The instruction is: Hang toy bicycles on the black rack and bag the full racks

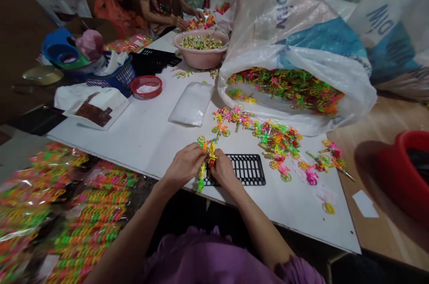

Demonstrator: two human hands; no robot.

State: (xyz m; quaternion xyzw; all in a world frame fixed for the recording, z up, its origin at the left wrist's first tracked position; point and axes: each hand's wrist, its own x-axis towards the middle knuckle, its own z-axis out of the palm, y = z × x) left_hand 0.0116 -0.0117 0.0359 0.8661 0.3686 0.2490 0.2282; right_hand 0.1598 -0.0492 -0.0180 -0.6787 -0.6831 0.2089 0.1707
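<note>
Left hand [185,164] and right hand [224,170] close together near the front edge of the white desk [144,141], fingers of both closed in a tight pinch on a chain of neon plastic bicycle charms [208,152]. Yellow and orange links visible between the two hands, with a green-and-yellow end hanging low, just over the corner of a black plastic grid tray [246,170]. Further charms trailing up the desk beyond the fingertips; whether joined to the held chain, impossible to tell from this view.

Probably very light, thin and springy, with a slick surface and little stiffness along the length. Likely easiest to control by a single frame between fingertip and thumb, rather than by the loose end, and prone to snagging on neighbouring links.

To the right of the hands, a loose heap of multicoloured charms [276,139] on the desk; many more inside an open white plastic sack [335,110]. Just up the desk, a folded clear plastic bag [191,104], and beyond it a pink plastic basin [201,58] filled with small colourful pieces and a red plastic basket [145,85]. Filled clear packs of charms [77,217] at lower left. At the far end, a co-worker's hands [187,19] among more bright pieces.
</note>
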